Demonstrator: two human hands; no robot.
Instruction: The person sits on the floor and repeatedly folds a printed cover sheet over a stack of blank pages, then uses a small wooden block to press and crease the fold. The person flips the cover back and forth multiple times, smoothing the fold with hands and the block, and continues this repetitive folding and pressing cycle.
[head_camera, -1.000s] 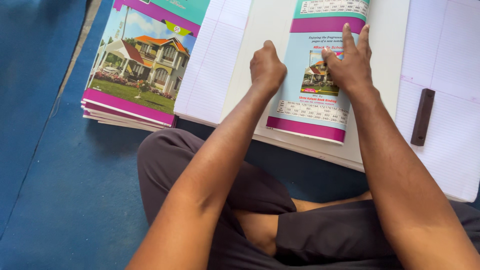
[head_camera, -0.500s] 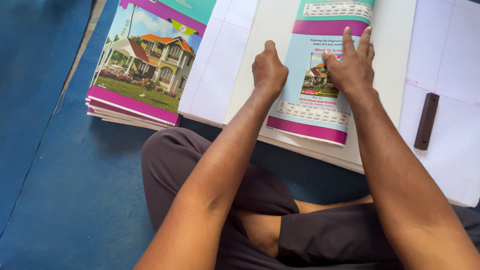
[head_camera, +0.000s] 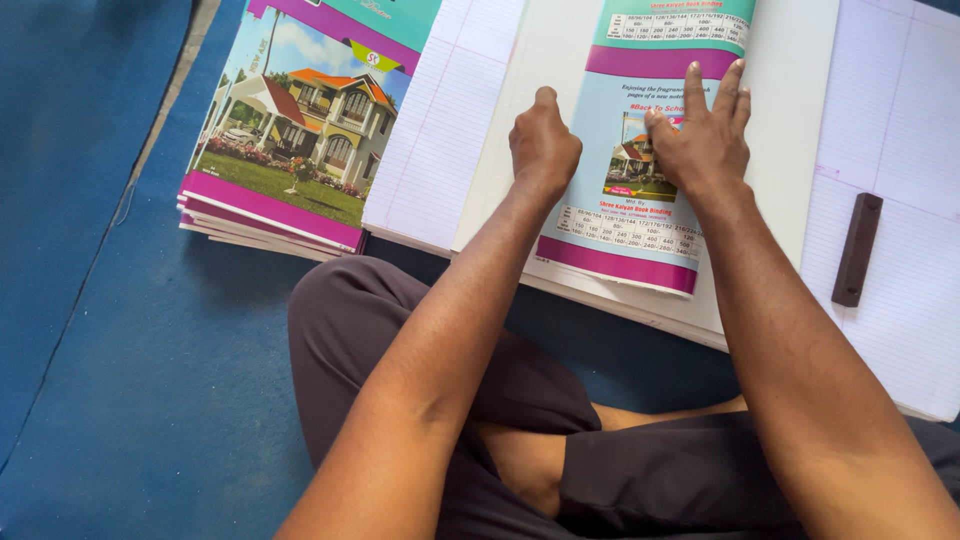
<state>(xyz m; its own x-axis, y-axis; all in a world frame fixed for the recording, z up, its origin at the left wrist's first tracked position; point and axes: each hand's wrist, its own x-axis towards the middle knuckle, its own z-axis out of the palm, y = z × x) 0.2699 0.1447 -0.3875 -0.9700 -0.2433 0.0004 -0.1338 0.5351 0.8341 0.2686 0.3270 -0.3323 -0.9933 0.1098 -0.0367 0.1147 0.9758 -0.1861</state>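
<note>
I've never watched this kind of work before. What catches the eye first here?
Two hands press on a printed notebook cover at top centre: the left hand fisted on its edge, the right hand flat. At upper left lies a stack of covers showing a house; a dark brown bar rests on ruled sheets at right.

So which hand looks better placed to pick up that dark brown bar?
Probably the right hand: it lies flat on the printed cover, nearer the dark brown bar. The left hand is farther away.

Single head-worn view, looking steeply down and forward, close over crossed legs and blue floor (head_camera: 110, 400), printed covers ahead
</note>
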